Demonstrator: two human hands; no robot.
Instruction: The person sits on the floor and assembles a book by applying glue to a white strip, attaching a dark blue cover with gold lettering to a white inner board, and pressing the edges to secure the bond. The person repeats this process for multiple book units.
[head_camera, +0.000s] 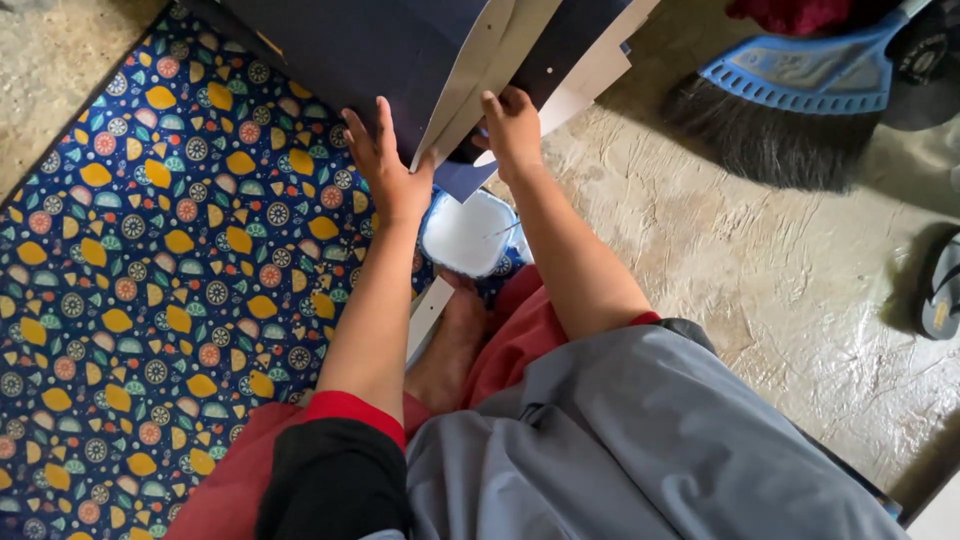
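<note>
both hands are on those dark blue card sheets (400, 50), left hand (385, 165) spread flat, right hand (512, 130) pinching an edge, white bowl of paste (465, 232) right below, broom (790, 100) off on the concrete floor (760, 290)

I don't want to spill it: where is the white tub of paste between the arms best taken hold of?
Grip the white tub by its outer wall, low, coming from the near side. It sits upright and open, with dark blue card sheets overhanging its far rim, so reaching from above or behind is blocked.
</note>
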